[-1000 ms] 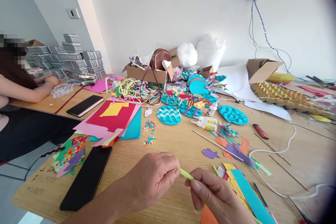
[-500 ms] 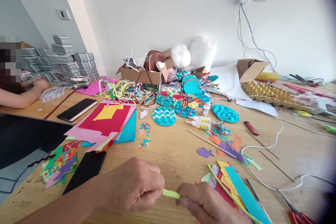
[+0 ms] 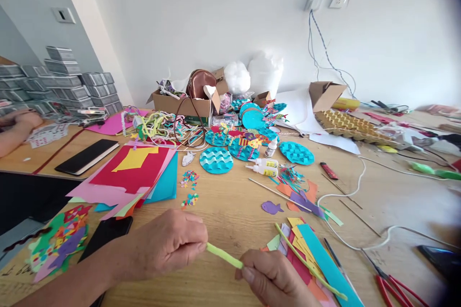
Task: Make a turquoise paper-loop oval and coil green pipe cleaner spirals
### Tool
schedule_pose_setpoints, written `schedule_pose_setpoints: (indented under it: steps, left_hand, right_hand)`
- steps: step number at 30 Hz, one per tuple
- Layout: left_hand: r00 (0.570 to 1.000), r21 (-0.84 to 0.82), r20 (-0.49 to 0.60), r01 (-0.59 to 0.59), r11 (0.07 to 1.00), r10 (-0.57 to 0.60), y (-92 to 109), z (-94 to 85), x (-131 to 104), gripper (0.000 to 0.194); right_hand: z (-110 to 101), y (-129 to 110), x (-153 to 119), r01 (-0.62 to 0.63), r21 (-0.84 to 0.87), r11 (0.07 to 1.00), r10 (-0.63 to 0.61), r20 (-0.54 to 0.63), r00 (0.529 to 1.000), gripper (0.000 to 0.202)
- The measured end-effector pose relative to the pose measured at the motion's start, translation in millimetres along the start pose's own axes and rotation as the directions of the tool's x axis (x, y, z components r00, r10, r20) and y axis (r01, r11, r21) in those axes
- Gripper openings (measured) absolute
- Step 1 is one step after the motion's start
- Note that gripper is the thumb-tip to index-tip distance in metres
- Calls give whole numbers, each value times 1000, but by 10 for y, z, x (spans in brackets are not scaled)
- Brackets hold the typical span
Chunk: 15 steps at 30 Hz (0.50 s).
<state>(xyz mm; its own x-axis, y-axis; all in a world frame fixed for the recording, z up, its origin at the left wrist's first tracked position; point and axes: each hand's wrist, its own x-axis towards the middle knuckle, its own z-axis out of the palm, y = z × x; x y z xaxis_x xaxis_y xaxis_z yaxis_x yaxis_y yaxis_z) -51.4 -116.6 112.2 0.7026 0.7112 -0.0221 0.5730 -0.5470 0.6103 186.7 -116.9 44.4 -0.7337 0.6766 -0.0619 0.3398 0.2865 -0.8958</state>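
Observation:
A fuzzy yellow-green pipe cleaner stretches between my two hands above the table's front. My left hand pinches its upper left end, fingers curled closed. The lower right end is gripped between the thumb and fingers of my right hand. A second pipe cleaner of the same colour lies on paper strips to the right of my right hand. Beyond the hands rests a purple paper fish. Under my left forearm, a black phone is partly hidden.
Red-handled scissors lie at front right near a white cable. Glue bottles and blue paper discs stand mid-table. Stacked coloured paper is at left. Another person's arm rests at far left.
My hands are farther apart, so more of the pipe cleaner shows between them, now slanting down to the right. The camera view has turned a little to the right.

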Motion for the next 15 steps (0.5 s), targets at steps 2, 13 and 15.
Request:
schedule_pose_setpoints:
  steps: [2,13,15]
  left_hand:
    - [999,-62,39,2,998,0,-4,21,1,26]
    - [991,52,-102,88,995,-83,-32,113,110,23]
    - [986,31,-131,104,994,-99,-33,137,134,23]
  right_hand:
    - [5,12,-31,-8,-1,1000,8,103,995,45]
    - [-786,130,242,-199,-357,913,135,-197,971,18]
    - [-988,361,437,-324,-454,830,116,-429,896,9]
